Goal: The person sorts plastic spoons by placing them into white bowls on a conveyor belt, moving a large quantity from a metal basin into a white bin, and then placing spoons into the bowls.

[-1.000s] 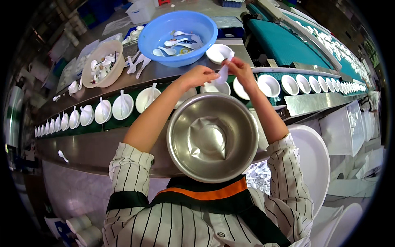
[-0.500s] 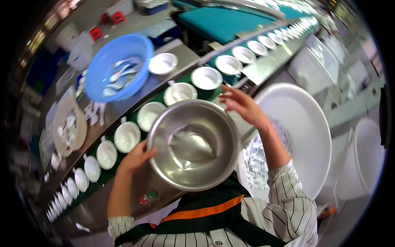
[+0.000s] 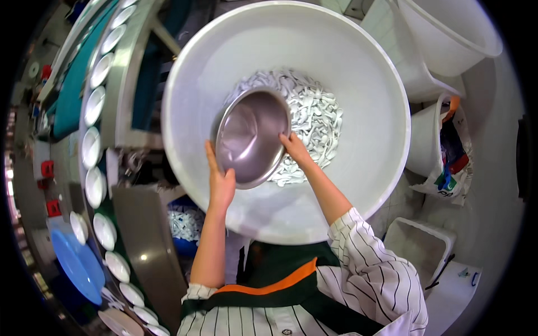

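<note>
Between my two hands a shiny stainless steel bowl (image 3: 249,131) is tilted inside a huge round white tub (image 3: 370,95). Nothing shows inside the bowl. My left hand (image 3: 220,182) grips its left side near the rim, thumb on the near edge. On the opposite side my right hand (image 3: 295,150) has hold of the rim, with the other fingers partly hidden. A heap of white spoons (image 3: 314,120) covers the tub's bottom, right beside and partly behind the bowl.
Left of the tub runs a green belt with a row of white bowls (image 3: 95,187), beside a steel counter (image 3: 148,241). A blue basin (image 3: 75,263) lies beyond. White bins (image 3: 448,33), an open sack (image 3: 457,162) and a square white container (image 3: 420,246) stand to the right.
My view has swung right, from the belt to the white tub. The steel bowl has moved over the spoons, and my right hand, earlier off its rim, now grips it.
</note>
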Available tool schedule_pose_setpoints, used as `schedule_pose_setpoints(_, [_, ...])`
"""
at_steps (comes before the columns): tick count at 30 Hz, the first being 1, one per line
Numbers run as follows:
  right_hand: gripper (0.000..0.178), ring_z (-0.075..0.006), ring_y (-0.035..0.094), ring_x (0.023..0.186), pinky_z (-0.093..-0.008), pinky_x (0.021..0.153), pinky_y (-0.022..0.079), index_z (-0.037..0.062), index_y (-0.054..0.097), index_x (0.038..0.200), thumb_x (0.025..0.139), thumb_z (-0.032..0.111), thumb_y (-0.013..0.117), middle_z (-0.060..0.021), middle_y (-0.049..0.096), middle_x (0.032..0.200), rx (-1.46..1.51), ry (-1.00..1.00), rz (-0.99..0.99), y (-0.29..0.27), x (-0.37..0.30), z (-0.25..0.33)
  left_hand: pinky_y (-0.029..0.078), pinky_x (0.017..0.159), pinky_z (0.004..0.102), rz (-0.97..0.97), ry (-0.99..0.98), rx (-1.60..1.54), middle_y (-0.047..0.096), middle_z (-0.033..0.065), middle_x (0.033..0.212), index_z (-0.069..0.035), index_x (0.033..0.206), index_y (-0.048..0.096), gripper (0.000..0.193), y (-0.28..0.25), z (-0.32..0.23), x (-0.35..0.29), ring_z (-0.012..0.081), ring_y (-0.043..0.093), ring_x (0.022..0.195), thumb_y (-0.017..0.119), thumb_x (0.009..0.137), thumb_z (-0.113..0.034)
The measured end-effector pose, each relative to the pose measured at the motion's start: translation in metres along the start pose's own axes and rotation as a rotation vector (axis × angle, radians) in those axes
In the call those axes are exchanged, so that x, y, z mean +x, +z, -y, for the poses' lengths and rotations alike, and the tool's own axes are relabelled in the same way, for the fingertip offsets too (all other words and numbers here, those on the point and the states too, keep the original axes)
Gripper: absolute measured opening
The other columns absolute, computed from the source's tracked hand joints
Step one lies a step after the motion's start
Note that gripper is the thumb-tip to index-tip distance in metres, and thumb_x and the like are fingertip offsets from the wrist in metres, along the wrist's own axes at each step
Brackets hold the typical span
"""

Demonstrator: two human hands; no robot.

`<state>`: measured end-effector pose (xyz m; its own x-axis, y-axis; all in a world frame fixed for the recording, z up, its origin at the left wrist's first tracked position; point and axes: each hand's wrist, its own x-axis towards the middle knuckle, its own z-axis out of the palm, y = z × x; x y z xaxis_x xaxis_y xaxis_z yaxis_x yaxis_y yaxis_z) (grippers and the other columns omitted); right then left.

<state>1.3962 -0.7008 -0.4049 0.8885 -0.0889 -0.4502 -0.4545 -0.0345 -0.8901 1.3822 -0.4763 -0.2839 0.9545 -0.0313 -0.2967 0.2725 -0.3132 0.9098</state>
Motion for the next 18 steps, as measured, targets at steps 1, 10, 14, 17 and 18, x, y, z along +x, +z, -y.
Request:
schedule_pose_setpoints(1, [0.064,-0.0248,0.056,0.091,-0.032,0.081,0.043,-0.007,0.046,0.114,0.082,0.048,0.051,-0.0182,0.057,0.101,-0.045,0.203,-0.035,-0.027,0.024,-0.058,0.021,0.104,0.0304,0.029,-0.164,-0.02,0.017,0.0224,0.142,-0.005,0.14,0.002,0.08,0.033,0.029,0.03,0.0318,0.018,0.132,0.042,0.071,0.006])
schedule_pose_setpoints(10, [0.079,-0.035,0.041,0.118,-0.0377,0.097,0.034,-0.0033,0.033,0.129,0.079,0.055,0.052,-0.0237,0.042,0.127,-0.745,0.252,-0.262,-0.274,0.19,-0.208,0.039,0.087,0.0414,-0.348,-0.453,0.946,0.027,0.0379,0.116,0.001,0.137,-0.003,0.084,0.185,0.243,0.167,0.0443,0.046,0.097,0.052,0.072,0.0])
schedule_pose_setpoints(14, [0.087,-0.0348,0.044,0.115,-0.0367,0.095,0.036,-0.0044,0.03,0.13,0.075,0.059,0.054,-0.0235,0.045,0.124,-0.827,0.203,-0.233,-0.306,0.29,-0.208,0.041,0.084,0.0412,0.022,-0.578,0.75,0.036,0.0372,0.114,0.002,0.135,-0.009,0.087,0.195,0.295,0.182,0.0461,0.049,0.097,0.051,0.073,-0.007])
schedule_pose_setpoints(17, [0.089,-0.0345,0.047,0.112,-0.0367,0.092,0.038,-0.0032,0.031,0.13,0.072,0.061,0.055,-0.0218,0.049,0.12,-0.786,0.273,-0.203,-0.288,0.315,-0.236,0.042,0.084,0.0412,0.275,-0.784,0.424,0.047,0.0335,0.112,0.002,0.135,-0.004,0.081,0.18,0.295,0.211,0.0443,0.051,0.099,0.047,0.073,-0.008])
schedule_pose_setpoints(18, [0.089,-0.0342,0.049,0.109,-0.0367,0.09,0.04,-0.0017,0.032,0.129,0.07,0.061,0.056,-0.021,0.051,0.117,-0.76,0.271,-0.249,-0.284,0.317,-0.251,0.043,0.073,0.0383,0.343,-0.812,0.477,0.049,0.0301,0.11,0.0,0.136,-0.002,0.08,0.201,0.297,0.219,0.0383,0.054,0.09,0.046,0.074,-0.01])
